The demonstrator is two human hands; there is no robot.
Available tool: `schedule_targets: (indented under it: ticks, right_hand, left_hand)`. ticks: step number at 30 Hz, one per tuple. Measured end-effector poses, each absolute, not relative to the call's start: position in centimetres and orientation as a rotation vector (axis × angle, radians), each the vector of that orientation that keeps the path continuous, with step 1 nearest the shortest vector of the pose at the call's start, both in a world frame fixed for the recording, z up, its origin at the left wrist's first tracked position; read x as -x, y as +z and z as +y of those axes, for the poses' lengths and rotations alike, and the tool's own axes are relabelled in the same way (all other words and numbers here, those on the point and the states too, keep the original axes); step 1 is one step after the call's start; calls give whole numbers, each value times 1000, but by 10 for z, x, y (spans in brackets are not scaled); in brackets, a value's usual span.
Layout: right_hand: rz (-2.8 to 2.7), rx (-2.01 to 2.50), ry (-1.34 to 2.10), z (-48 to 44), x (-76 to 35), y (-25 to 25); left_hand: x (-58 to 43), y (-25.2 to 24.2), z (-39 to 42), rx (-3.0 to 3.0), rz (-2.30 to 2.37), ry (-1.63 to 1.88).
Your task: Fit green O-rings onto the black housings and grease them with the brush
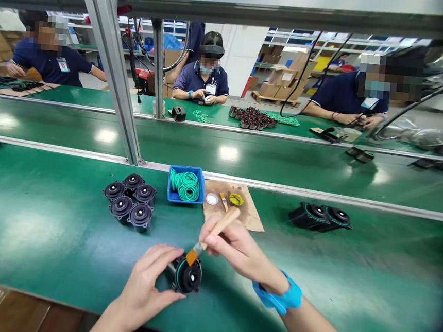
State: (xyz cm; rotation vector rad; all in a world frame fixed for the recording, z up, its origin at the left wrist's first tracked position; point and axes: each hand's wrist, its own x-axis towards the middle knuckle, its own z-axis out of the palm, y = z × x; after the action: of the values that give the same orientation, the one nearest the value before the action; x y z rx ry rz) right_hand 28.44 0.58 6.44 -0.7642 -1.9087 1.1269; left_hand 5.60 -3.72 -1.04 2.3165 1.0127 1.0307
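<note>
My left hand (pixel 149 283) is wrapped round the side of a black cylindrical housing (pixel 191 281) that lies tilted on the green bench, its round end turned toward me. A green rubber ring circles that end. In my right hand (pixel 234 242) is a paintbrush (pixel 222 222) with a pale wooden handle, gripped between thumb and fingers. Its orange bristles point down at the upper edge of the housing, at or very near the ring; whether they touch, I cannot tell. A blue band sits on my right wrist.
A blue bin (pixel 186 184) holds green rings. Beside it, a cardboard sheet (pixel 254 213) carries a white lid (pixel 212 199), a second brush (pixel 223 202) and a yellow dish (pixel 236 199). Black housings (pixel 131 199) stand left, two more (pixel 320 217) right. A metal post (pixel 115 74) rises ahead; several co-workers sit opposite.
</note>
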Motion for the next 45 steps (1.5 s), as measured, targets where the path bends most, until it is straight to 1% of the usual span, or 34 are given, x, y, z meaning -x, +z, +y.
schedule_targets:
  ticks: [3, 6, 9, 15, 25, 28, 32, 36, 38, 41, 45]
  right_hand:
    - [-1775, 932, 867, -11, -279, 56]
    - [-1837, 936, 592, -24, -272, 51]
    - [-1898, 902, 470, -30, -266, 49]
    - [-1968, 866, 436, -38, -260, 42]
    - [-2240, 593, 369, -46, -267, 39]
    - [-2342, 532, 356, -46, -274, 39]
    - [-2452, 468, 285, -43, -283, 43]
    - [-2471, 408, 355, -38, -296, 51]
    - [-2408, 420, 438, -37, -307, 53]
    - [-2099, 540, 530, -42, -326, 47]
    - [-1511, 706, 444, -55, -348, 28]
  left_hand:
    - [-63, -9, -40, -2373, 1159, 1094]
    - [-68, -7, -43, -2416, 1266, 1132]
    - [-71, -6, -46, -2454, 1330, 1122]
    - [-71, -2, -48, -2488, 1385, 1103]
    - [-69, -2, -45, -2421, 1408, 1168]
    - [-68, -1, -42, -2282, 1423, 1172]
    - [-68, 4, -39, -1999, 1420, 1090]
    - [-68, 6, -37, -1788, 1342, 1030]
    - [-67, 3, -36, -1682, 1291, 1019]
    - [-66, -1, -35, -1534, 1157, 994]
    - [-74, 1, -28, -1518, 999, 889]
